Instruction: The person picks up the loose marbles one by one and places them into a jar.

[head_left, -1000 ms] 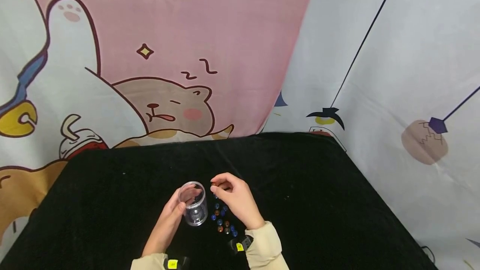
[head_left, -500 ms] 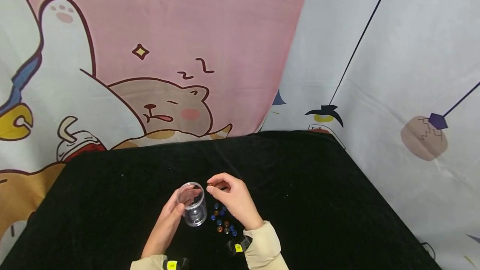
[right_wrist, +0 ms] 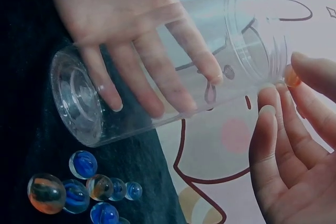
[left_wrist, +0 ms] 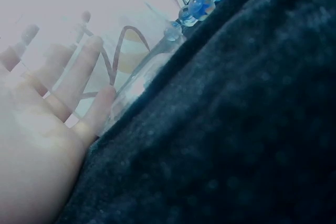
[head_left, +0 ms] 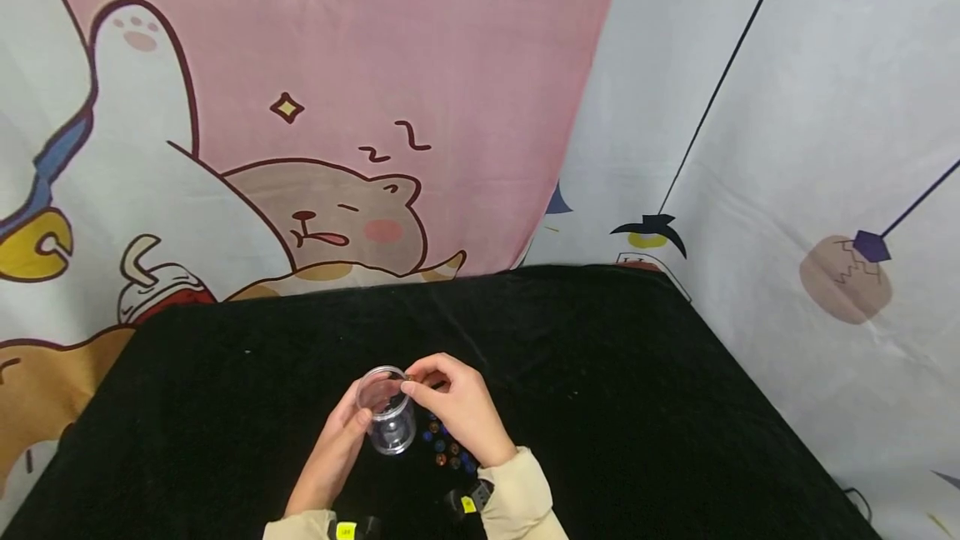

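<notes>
A clear cylindrical jar [head_left: 393,433] stands on the black cloth, its open mouth upward. My left hand [head_left: 330,452] holds it from the left, thumb near the rim and fingers wrapped behind the wall. At the right side of the mouth, my right hand [head_left: 457,411] pinches an orange marble [right_wrist: 292,76] between thumb and fingertips, right by the rim. Several loose marbles [right_wrist: 83,164], blue and orange-brown glass, lie beside the jar's base; my right hand partly covers them in the head view. Glare washes out the jar in the left wrist view.
Black velvety cloth [head_left: 637,407] covers the table. Behind it hangs a backdrop [head_left: 487,107] printed with cartoon animals. A dark cable [head_left: 858,502] shows at the table's right edge.
My right hand has moved left and slightly down with the orange marble, from above the loose marbles to the jar's rim. My left hand and the jar have stayed nearly still.
</notes>
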{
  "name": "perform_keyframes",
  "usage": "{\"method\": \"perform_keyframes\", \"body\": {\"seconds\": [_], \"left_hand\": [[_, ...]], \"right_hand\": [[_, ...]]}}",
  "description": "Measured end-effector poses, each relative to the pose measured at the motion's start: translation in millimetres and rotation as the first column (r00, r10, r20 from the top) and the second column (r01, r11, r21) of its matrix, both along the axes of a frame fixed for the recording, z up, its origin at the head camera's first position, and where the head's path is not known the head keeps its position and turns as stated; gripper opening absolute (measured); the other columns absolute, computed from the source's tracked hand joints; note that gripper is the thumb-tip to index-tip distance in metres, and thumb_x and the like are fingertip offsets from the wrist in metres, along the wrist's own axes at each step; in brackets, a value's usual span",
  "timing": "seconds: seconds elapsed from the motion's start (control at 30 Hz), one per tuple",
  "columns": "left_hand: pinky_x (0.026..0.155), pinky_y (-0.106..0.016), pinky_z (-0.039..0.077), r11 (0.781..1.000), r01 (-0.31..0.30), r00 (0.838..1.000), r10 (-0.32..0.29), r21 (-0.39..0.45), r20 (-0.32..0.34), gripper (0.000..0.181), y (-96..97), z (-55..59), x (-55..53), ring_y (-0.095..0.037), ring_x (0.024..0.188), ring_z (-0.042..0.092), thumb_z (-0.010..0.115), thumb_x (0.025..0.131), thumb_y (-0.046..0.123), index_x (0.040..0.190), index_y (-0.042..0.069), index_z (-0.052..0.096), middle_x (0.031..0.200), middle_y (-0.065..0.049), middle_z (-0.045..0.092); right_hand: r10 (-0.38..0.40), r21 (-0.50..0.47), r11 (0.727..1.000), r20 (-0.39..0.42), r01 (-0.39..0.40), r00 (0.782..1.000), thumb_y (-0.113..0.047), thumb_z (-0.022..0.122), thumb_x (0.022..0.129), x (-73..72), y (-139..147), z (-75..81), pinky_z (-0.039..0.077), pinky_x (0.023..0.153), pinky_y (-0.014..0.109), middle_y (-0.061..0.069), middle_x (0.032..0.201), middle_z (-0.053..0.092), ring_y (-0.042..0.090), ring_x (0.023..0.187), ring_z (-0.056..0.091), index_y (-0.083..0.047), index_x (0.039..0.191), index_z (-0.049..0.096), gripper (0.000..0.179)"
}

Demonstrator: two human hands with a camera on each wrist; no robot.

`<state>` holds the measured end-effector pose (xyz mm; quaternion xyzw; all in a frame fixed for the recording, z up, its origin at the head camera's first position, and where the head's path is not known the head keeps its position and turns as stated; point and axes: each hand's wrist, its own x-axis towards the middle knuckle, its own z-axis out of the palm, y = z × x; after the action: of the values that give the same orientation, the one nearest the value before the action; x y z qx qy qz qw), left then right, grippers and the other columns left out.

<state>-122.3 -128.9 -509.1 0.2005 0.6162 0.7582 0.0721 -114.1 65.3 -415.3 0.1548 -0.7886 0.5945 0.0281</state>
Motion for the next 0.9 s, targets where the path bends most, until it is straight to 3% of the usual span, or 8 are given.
{"method": "perform_keyframes", "body": {"seconds": [0.33,0.9], "left_hand": [[0.099,-0.041,0.025,0.998,-0.018,0.998,0.022,-0.056,0.067,0.039,-0.2,4.1,2.5,-0.029,0.123,0.035,0.033,0.096,0.016,0.135,0.012,0.032,0.133,-0.014,0.041],[0.099,-0.054,0.022,0.995,-0.066,0.991,0.074,-0.075,0.108,0.036,1.8,3.4,3.3,-0.027,0.122,0.037,0.034,0.097,0.019,0.133,0.017,0.037,0.132,-0.01,0.043]], "right_hand": [[-0.012,0.006,1.0,-0.003,0.012,1.0,-0.021,0.064,0.083,1.6,-5.4,-1.3,0.049,0.064,0.027,0.002,0.082,0.057,0.015,0.074,0.055,-0.009,0.095,0.064,0.017],[0.028,0.022,0.999,0.052,-0.029,0.998,-0.023,0.062,0.084,1.4,-7.4,-6.1,0.044,0.05,0.023,0.003,0.074,0.055,0.011,0.058,0.049,-0.012,0.099,0.063,0.018]]}}
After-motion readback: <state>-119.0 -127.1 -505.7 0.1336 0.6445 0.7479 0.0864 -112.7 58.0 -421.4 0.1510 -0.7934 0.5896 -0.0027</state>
